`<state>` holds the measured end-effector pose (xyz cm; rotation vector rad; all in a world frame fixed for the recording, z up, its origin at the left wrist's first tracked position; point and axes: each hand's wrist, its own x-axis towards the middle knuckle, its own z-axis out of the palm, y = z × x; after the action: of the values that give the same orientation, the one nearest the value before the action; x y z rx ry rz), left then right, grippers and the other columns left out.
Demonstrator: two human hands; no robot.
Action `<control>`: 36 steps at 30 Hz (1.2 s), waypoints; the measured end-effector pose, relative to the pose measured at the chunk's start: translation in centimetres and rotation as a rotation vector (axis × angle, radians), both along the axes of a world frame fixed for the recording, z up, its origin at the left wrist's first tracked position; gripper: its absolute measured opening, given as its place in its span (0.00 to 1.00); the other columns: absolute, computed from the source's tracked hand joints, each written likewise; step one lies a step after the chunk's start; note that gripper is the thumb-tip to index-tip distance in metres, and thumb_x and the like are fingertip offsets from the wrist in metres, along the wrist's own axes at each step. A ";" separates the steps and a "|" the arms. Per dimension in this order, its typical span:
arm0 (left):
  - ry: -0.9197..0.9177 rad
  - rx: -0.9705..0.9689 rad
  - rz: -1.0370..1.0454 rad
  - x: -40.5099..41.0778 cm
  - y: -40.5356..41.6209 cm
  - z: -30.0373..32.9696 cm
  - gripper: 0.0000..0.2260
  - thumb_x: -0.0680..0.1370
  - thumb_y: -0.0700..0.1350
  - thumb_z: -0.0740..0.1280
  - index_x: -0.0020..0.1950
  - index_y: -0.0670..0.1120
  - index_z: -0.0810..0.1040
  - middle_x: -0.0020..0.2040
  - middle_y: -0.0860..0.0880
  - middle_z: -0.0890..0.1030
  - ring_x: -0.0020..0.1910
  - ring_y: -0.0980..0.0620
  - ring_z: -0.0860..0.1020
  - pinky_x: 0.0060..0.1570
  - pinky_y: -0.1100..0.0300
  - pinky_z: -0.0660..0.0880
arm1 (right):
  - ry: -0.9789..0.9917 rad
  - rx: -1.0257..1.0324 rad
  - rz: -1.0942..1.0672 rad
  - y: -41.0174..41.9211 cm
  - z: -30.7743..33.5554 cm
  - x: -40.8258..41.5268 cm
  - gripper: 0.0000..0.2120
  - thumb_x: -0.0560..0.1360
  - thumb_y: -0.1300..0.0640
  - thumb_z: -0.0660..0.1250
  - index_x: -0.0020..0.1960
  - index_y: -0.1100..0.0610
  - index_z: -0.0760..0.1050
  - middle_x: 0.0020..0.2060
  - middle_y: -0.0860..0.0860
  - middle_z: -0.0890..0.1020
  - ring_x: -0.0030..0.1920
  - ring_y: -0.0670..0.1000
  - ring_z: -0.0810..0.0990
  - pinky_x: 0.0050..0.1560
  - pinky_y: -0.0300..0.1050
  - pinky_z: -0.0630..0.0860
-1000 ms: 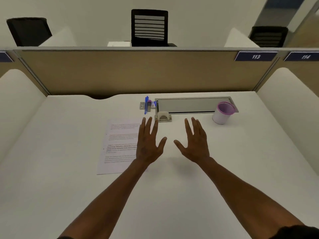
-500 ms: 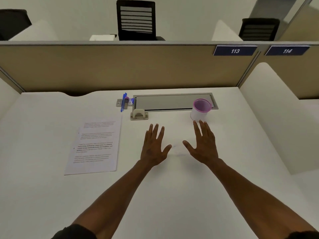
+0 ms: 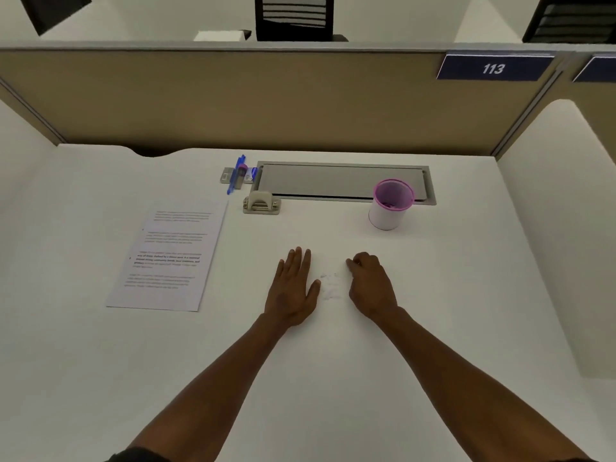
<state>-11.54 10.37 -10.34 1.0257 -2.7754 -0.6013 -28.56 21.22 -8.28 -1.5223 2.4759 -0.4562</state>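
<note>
Starting nearest: left hand [image 3: 293, 288] lies flat on the desk [image 3: 333, 378], fingers straight and together. Right hand [image 3: 371, 285] is curled; I cannot tell whether it pinches anything. Pale specks [image 3: 330, 286], possibly crumbs, lie between them. Risk: a careless sweep scatters them short of the cup [image 3: 390, 215] beyond.

A white desk [image 3: 333, 378] bears a printed sheet [image 3: 166, 258] left; blue pen [image 3: 236, 175] and grey punch [image 3: 261, 203] far centre; purple-rimmed cup [image 3: 390, 205] far right; pale scraps [image 3: 330, 286] near centre.
</note>
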 end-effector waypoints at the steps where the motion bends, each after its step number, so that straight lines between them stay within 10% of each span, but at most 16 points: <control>1: 0.013 0.006 -0.005 0.0 0.7 -0.1 0.30 0.82 0.55 0.52 0.81 0.46 0.45 0.81 0.46 0.47 0.80 0.51 0.43 0.78 0.55 0.41 | 0.007 -0.014 0.020 0.2 -0.1 0.6 0.18 0.69 0.69 0.61 0.58 0.64 0.75 0.55 0.56 0.76 0.53 0.58 0.73 0.49 0.52 0.75; 20: 0.216 0.088 -0.083 2.1 5.4 0.3 0.28 0.82 0.45 0.58 0.80 0.42 0.52 0.79 0.50 0.55 0.79 0.53 0.55 0.78 0.55 0.52 | -0.066 -0.100 0.323 0.6 -0.3 1.9 0.18 0.74 0.65 0.60 0.62 0.62 0.76 0.57 0.55 0.78 0.57 0.56 0.74 0.53 0.50 0.76; 26: 0.341 0.167 0.120 2.1 5.0 0.3 0.27 0.81 0.45 0.62 0.79 0.45 0.59 0.78 0.51 0.63 0.77 0.56 0.61 0.76 0.61 0.59 | -0.153 -0.131 -0.096 2.2 0.0 0.3 0.15 0.76 0.64 0.62 0.61 0.61 0.78 0.54 0.57 0.79 0.53 0.57 0.79 0.54 0.49 0.76; 36: 0.330 0.109 0.050 1.0 5.9 0.4 0.25 0.81 0.44 0.61 0.78 0.43 0.61 0.76 0.47 0.66 0.77 0.50 0.62 0.76 0.56 0.59 | -0.259 -0.078 0.008 1.3 0.7 3.9 0.13 0.76 0.59 0.65 0.60 0.60 0.78 0.53 0.56 0.78 0.53 0.55 0.78 0.54 0.46 0.75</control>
<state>-10.57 16.22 -9.94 0.9164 -2.4471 -0.8385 -24.67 22.47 -7.60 -1.4002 2.2758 -0.7073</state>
